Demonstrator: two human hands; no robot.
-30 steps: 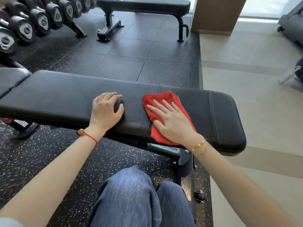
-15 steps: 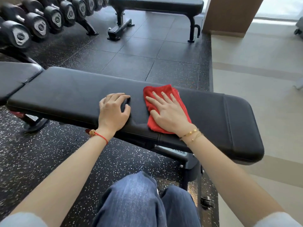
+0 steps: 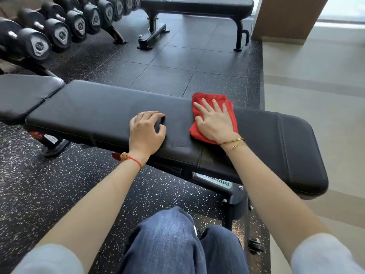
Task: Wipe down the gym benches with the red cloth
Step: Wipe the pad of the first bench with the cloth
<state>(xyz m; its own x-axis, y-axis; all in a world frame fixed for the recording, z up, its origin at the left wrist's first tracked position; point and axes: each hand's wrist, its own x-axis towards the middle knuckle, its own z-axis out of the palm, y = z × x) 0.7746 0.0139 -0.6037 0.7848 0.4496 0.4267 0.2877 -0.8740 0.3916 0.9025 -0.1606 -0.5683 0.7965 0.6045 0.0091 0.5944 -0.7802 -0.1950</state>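
Black padded vinyl gym bench [image 3: 98, 115]: long, flat, smooth-skinned, rounded corners, stitched seams across the pad. It is taken as the landmark for all positions below. A metal frame plate beneath its near edge reads NAUTILUS.

Red terry cloth [image 3: 233, 117]: soft, napped, folded into a rough rectangle. It lies flat on the bench top, toward the far edge, right of the cross seam and touching the pad.

Right hand [image 3: 215, 123]: palm down on the red cloth, fingers straight and slightly spread, pressing it against the bench; nothing is gripped. Thin gold bracelets circle the wrist.

Left hand [image 3: 146, 131]: rests on the bench top left of the cloth and apart from it. Fingers are bent at the knuckles with tips on the vinyl, thumb out to the side; it holds nothing. A red cord bracelet with a bead sits at the wrist.

Beyond the bench's far edge: a second black flat bench on a steel frame [image 3: 197, 5], well apart. Beyond its left end: a row of black hex-ended dumbbells on a rack [image 3: 59, 34].

Under the bench: black rubber floor tiles with white speckle [image 3: 49, 194]. Past its right end: smooth pale floor [image 3: 316, 95].

Near side of the bench: blue denim trouser legs [image 3: 167, 240].
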